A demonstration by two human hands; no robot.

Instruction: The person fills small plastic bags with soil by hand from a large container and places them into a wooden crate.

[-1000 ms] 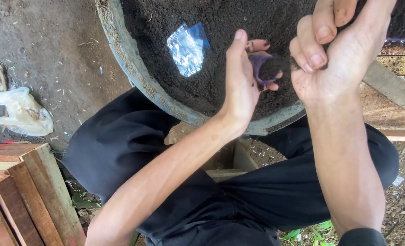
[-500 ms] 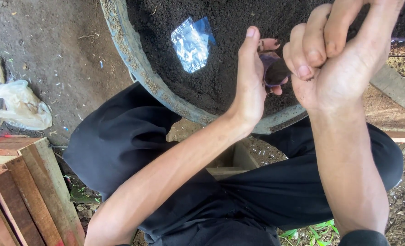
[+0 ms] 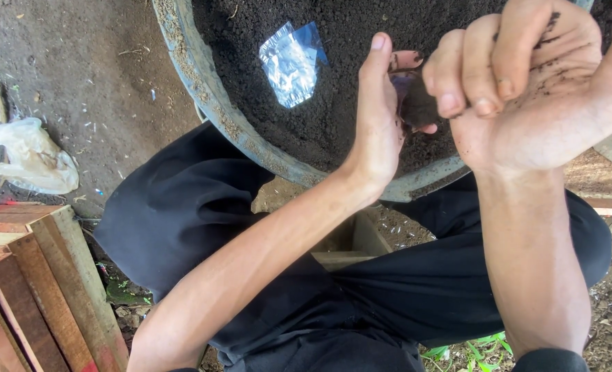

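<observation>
Soil clump [image 3: 416,107] sits between left hand [image 3: 382,124] and right hand [image 3: 526,89].

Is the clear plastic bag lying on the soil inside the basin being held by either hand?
No, the clear plastic bag lies alone on the soil, apart from the left hand and right hand.

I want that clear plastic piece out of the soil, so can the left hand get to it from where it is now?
Probably yes. The clear plastic piece lies bare on top of the soil, just beside the left hand, with nothing between them. That hand is cupped around a small soil-filled pouch, though, so its fingers are busy.
</observation>
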